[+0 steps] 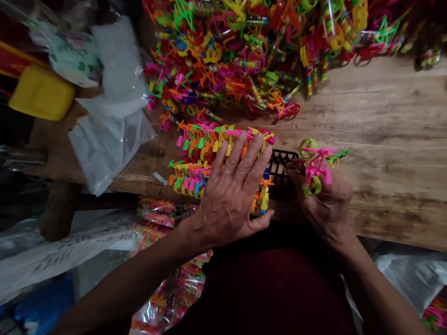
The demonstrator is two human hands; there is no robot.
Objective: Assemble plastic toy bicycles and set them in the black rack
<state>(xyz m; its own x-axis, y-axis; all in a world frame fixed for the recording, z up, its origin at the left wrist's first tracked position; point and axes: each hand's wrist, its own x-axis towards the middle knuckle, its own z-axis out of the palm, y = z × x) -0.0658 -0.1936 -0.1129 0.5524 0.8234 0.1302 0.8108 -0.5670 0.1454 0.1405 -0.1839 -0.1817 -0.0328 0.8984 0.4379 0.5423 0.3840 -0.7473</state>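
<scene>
My left hand (229,195) lies flat with its fingers spread over rows of small bright plastic toys (191,178). Those toys stand close together, and a slotted black plastic rack (284,158) shows at their right end. Beside the rack, the fingers of my right hand (328,205) are closed around a small toy bicycle (318,165) with a pink frame and yellow-green wheels. Bits of green and yellow plastic (336,157) show just behind it. My right fingertips are near the rack's edge; whether they touch it I cannot tell.
A large heap of similar colourful toys (229,53) covers the far side of the wooden table (404,147). Clear plastic bags (109,131) and a yellow container (42,94) are at the left. Packed toys (152,304) sit below the table's near edge.
</scene>
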